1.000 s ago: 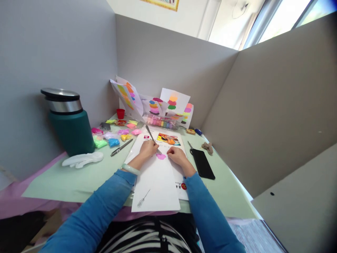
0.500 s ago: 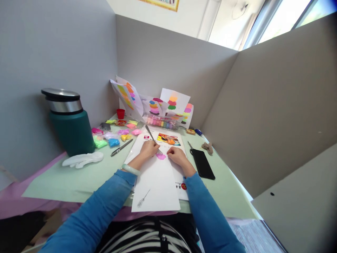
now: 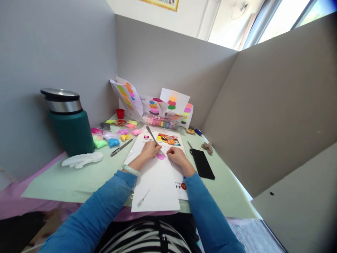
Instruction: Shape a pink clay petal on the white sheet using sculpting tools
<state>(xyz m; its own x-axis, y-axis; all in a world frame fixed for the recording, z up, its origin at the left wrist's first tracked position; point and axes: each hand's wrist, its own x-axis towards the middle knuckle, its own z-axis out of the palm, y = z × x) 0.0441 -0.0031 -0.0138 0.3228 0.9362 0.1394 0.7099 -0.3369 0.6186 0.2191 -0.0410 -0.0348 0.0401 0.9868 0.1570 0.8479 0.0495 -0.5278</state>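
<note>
My left hand (image 3: 151,149) is closed around a metal fork (image 3: 152,134). The handle leans up and to the left, and the tines point down at a flat pink patch (image 3: 161,157), clay-like in look, on the white paper (image 3: 157,182). Whether the tines touch the patch I cannot tell. Just right of the patch, my right hand (image 3: 177,155) rests on the paper with fingers curled together; anything between the fingertips is hidden. Near the paper's lower edge is a small drawing of a broom-like shape (image 3: 143,199).
Bright clay packets (image 3: 113,142), a pen (image 3: 121,147), a white glove (image 3: 83,160) and a green flask (image 3: 71,131) stand or lie at left. To the right are a black phone-like slab (image 3: 202,163) and a brown lump (image 3: 207,148). Grey partitions (image 3: 171,59) surround the table.
My left hand and the fork have shifted slightly to the right over the pink patch. My right hand stays nearly where it was.
</note>
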